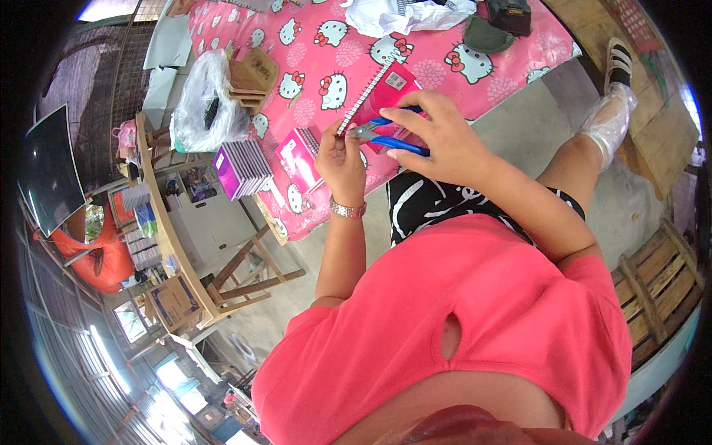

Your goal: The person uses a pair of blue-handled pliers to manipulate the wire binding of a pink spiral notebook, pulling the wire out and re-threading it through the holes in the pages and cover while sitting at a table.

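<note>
A pink spiral-bound notebook (pixel 397 80) lies on the pink printed table cover, its wire spine running toward me. My left hand (pixel 343 159), closed, pinches the near end of that spine. In my right hand (pixel 441 137) is a pair of blue-handled cutting pliers (pixel 397 133), the handles spread between thumb and fingers. The pliers' jaws are at the near end of the spine, beside my left fingertips; whether they touch the wire I cannot tell. Just left of my left hand sits a small pile of pink spiral notebooks (pixel 299 162).
A row of purple spiral notebooks (pixel 243 170) stands near the left table edge. Behind it are a clear plastic bag (pixel 196 111) and brown cardboard pieces (pixel 254 78). White plastic (pixel 371 18), a green pouch (pixel 487 35) and a black box (pixel 510 16) lie farther back.
</note>
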Demonstrator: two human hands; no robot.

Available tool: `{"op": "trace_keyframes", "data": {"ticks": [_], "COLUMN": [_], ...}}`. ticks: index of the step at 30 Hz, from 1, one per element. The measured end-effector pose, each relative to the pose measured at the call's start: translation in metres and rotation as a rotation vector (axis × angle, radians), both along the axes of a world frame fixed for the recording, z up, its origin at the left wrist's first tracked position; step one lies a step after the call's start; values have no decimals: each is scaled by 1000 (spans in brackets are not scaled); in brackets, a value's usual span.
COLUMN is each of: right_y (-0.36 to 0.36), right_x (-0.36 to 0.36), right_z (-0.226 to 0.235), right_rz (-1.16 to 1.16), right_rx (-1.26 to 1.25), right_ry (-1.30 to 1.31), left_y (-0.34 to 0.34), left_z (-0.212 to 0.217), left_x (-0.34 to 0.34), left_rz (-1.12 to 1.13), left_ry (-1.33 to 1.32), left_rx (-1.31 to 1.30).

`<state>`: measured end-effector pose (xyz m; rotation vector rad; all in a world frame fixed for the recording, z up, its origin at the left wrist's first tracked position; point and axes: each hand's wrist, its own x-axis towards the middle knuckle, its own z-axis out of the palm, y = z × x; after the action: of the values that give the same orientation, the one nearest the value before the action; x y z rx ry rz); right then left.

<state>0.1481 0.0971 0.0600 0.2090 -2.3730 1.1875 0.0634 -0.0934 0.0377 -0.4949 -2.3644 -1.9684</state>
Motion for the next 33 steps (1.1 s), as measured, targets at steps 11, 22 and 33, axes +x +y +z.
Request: {"op": "trace_keyframes", "data": {"ticks": [11,22,33], "right_y": [-18,70,89], "right_x": [6,-26,-64], "right_z": [20,-72,-25], "right_rz": [249,-397,-385], "right_rx": [-635,98,118], "right_ry": [-691,-279,-200], "left_y": [-3,-98,-135], "left_z": [0,93,-40], "left_x": [5,-67,-81], "left_rz": [130,290,349], "left_ry": [118,510,117], "left_rx": [-55,-845,-1106]}}
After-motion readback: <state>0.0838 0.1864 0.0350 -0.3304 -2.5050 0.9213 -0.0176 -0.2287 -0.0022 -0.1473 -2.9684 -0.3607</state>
